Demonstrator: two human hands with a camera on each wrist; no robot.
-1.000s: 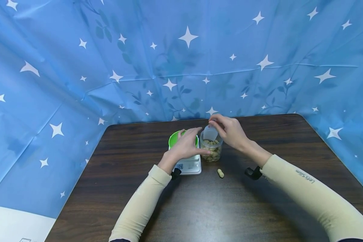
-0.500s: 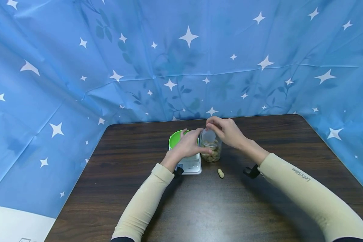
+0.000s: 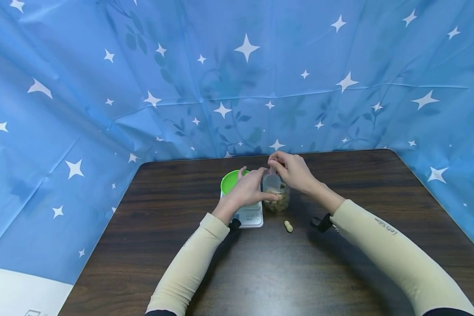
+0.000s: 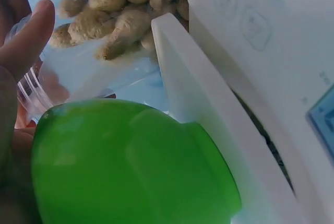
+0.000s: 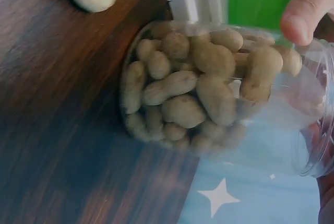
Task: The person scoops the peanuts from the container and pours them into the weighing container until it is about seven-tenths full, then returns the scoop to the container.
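Observation:
A clear plastic jar [image 3: 279, 202] partly filled with unshelled peanuts [image 5: 182, 93] stands near the table's back edge. My left hand [image 3: 248, 191] holds the jar near its neck; its thumb [image 5: 301, 23] lies along the jar's side in the right wrist view. Above the mouth, my right hand [image 3: 294, 172] pinches the handle of a translucent plastic scoop [image 3: 272, 181], whose round end is inside the jar. Just left of the jar, a green bowl [image 4: 130, 161] sits on a white kitchen scale [image 3: 251, 217], partly hidden by my left hand.
One loose peanut [image 3: 288, 226] lies on the dark wooden table [image 3: 260, 272], in front of the jar. Behind the table hangs a blue cloth with white stars [image 3: 237, 87].
My right hand has shifted slightly left, and the scoop has gone lower into the jar. The left hand has moved a little to the right.

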